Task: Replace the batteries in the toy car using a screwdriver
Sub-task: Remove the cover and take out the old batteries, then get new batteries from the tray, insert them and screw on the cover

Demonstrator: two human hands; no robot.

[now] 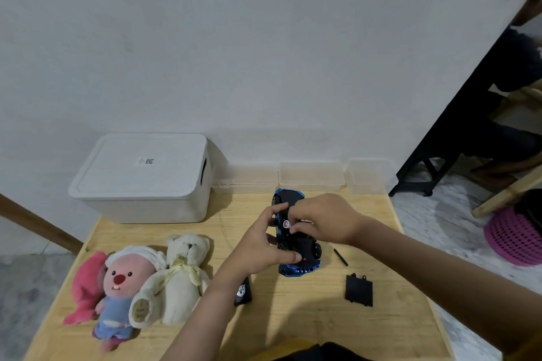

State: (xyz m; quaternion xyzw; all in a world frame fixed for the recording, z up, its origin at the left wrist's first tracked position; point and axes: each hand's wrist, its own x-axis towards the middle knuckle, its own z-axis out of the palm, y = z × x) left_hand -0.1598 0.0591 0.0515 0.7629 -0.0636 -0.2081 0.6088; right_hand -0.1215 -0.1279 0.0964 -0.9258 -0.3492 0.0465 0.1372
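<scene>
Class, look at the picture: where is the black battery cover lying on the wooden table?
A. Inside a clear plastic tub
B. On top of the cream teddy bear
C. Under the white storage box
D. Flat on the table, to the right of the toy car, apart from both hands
D: the battery cover lies flat on the bare table, right of the toy car, touched by neither hand.

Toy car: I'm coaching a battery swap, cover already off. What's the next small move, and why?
Probably press the battery down into its bay: the right hand pinches it over the upturned toy car, which the left hand steadies. The cover lies aside.
</scene>
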